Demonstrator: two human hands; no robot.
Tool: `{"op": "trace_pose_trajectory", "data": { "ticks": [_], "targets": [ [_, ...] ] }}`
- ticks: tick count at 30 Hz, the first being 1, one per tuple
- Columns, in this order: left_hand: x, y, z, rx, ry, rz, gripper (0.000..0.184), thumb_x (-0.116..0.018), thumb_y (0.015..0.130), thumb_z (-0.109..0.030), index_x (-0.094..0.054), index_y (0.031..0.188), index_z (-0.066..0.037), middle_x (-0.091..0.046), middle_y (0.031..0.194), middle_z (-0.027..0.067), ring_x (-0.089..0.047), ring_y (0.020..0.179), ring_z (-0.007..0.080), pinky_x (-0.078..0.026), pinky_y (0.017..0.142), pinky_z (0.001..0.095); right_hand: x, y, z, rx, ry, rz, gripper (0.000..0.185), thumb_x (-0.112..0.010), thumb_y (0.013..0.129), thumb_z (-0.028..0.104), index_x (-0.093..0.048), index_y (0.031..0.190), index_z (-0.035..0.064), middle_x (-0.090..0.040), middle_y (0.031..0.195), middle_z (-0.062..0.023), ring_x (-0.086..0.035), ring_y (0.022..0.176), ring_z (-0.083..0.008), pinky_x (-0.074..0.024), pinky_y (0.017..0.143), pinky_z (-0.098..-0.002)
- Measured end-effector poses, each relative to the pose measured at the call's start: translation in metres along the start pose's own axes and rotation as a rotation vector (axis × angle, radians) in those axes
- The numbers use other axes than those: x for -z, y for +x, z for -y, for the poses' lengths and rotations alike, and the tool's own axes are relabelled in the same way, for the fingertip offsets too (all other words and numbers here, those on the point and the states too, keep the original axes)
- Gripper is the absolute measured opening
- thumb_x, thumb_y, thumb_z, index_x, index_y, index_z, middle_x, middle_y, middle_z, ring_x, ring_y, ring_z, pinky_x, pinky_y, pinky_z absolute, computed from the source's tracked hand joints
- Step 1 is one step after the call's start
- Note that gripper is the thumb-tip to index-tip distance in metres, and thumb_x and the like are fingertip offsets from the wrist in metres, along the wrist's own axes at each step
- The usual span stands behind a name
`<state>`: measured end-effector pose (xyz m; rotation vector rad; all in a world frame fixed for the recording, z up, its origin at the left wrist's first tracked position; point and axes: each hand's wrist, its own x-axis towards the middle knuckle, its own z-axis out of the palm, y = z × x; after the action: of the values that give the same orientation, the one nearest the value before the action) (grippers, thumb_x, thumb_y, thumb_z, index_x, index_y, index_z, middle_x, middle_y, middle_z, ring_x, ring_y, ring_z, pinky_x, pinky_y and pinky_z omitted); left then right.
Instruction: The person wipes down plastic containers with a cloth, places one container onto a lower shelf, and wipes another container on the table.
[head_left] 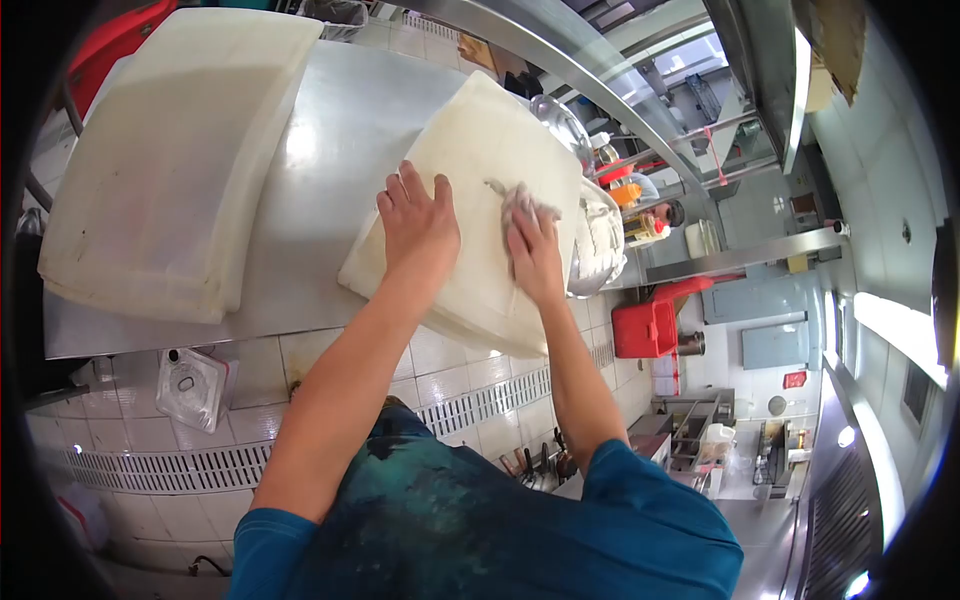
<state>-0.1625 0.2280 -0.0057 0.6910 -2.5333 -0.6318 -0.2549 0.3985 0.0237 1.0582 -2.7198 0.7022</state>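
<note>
A large off-white plastic block (490, 150), either a thick cutting board or an upturned tub, sits at an angle on the steel table. My left hand (420, 215) rests on its top near the left side, fingers spread and bent at the tips. My right hand (535, 240) presses a crumpled greyish cloth (519, 205) against the same surface, to the right of my left hand. Just beyond the cloth is a small dark smear (494, 185). Part of the cloth is hidden under my fingers.
A second off-white block (170, 170) lies on the steel table (335, 110) at left. Right of my block is a metal basin (598, 235) with white contents, beside several bottles (628, 194). Red bin (645, 330), floor grate (490, 402) and clear container (192, 388) are lower. A person (668, 212) is behind the shelving.
</note>
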Motion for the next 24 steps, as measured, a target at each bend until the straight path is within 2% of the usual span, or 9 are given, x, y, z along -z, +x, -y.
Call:
{"op": "trace_pose_trajectory", "data": {
  "ticks": [3,6,9,11,13,15,19,21,24],
  "targets": [
    [0.005,-0.001,-0.003,0.035,-0.018,0.032,0.049,-0.054,0.087,-0.007,-0.052,0.136,-0.007,-0.034,0.147,0.0280,-0.036,0.131,0.0404,-0.028,0.109,0.0488,0.022,-0.061,0.037,0.167,-0.106,0.115,0.029,-0.065,0.083,0.005,-0.071,0.111,0.0077,-0.064,0.117,-0.0166,-0.060,0.105,-0.0342,-0.0486,0.090,-0.0426],
    [0.006,0.000,-0.003,0.036,-0.024,0.054,0.048,-0.054,0.086,-0.007,-0.053,0.135,-0.006,-0.034,0.147,0.0276,-0.036,0.131,0.0401,-0.028,0.109,0.0488,0.023,-0.063,0.039,0.289,-0.109,0.132,0.023,-0.068,0.079,0.012,-0.070,0.101,0.0134,-0.068,0.106,-0.0107,-0.061,0.096,-0.0341,-0.0462,0.085,-0.0448],
    [0.006,-0.002,-0.002,0.020,-0.009,0.024,0.047,-0.054,0.086,-0.006,-0.054,0.133,-0.006,-0.035,0.146,0.0270,-0.037,0.130,0.0401,-0.030,0.109,0.0487,0.000,0.022,-0.025,0.232,-0.161,0.146,0.008,-0.063,0.082,0.011,-0.066,0.089,0.0098,-0.065,0.091,-0.0120,-0.058,0.086,-0.0362,-0.0437,0.082,-0.0474],
    [0.005,-0.003,0.000,0.007,-0.009,0.009,0.046,-0.054,0.086,-0.006,-0.055,0.132,-0.006,-0.035,0.146,0.0268,-0.037,0.130,0.0403,-0.030,0.109,0.0486,-0.018,0.112,-0.080,0.379,-0.079,-0.023,0.008,-0.058,0.088,0.012,-0.065,0.090,0.0086,-0.061,0.080,-0.0164,-0.055,0.080,-0.0392,-0.0437,0.078,-0.0490],
    [0.004,-0.003,-0.001,0.012,-0.008,-0.017,0.045,-0.054,0.086,-0.006,-0.056,0.131,-0.006,-0.036,0.145,0.0266,-0.037,0.130,0.0405,-0.030,0.108,0.0486,-0.031,0.191,-0.128,0.159,-0.209,-0.133,0.016,-0.059,0.091,0.021,-0.065,0.094,0.0063,-0.061,0.089,-0.0214,-0.059,0.088,-0.0439,-0.0482,0.080,-0.0520],
    [0.005,-0.002,-0.001,0.015,-0.059,-0.009,0.044,-0.054,0.085,-0.005,-0.057,0.129,-0.006,-0.037,0.144,0.0259,-0.037,0.130,0.0397,-0.031,0.108,0.0480,-0.038,0.227,-0.138,0.164,-0.256,-0.176,0.019,-0.058,0.092,0.025,-0.065,0.095,0.0069,-0.060,0.092,-0.0238,-0.061,0.092,-0.0454,-0.0500,0.079,-0.0521],
    [0.007,0.003,-0.005,0.035,-0.071,-0.020,0.045,-0.054,0.084,-0.006,-0.058,0.129,-0.007,-0.038,0.144,0.0241,-0.038,0.130,0.0382,-0.031,0.108,0.0478,-0.030,0.165,-0.113,0.176,-0.120,-0.039,0.015,-0.061,0.090,0.022,-0.065,0.089,0.0071,-0.061,0.089,-0.0189,-0.061,0.087,-0.0410,-0.0490,0.074,-0.0501],
    [0.005,0.001,-0.007,0.076,-0.046,-0.037,0.045,-0.055,0.084,-0.006,-0.058,0.129,-0.007,-0.040,0.143,0.0224,-0.039,0.131,0.0370,-0.032,0.109,0.0482,-0.013,0.080,-0.072,0.330,-0.009,0.116,0.007,-0.066,0.084,0.007,-0.065,0.092,0.0055,-0.064,0.090,-0.0155,-0.059,0.078,-0.0346,-0.0488,0.074,-0.0421],
    [0.004,-0.001,-0.007,0.071,-0.045,-0.068,0.046,-0.055,0.083,-0.005,-0.059,0.129,-0.008,-0.041,0.143,0.0213,-0.040,0.131,0.0368,-0.033,0.108,0.0479,0.020,-0.022,-0.008,0.360,0.147,0.223,0.023,-0.072,0.072,0.004,-0.071,0.095,0.0110,-0.067,0.093,-0.0086,-0.063,0.094,-0.0310,-0.0518,0.085,-0.0420]
  ]
}}
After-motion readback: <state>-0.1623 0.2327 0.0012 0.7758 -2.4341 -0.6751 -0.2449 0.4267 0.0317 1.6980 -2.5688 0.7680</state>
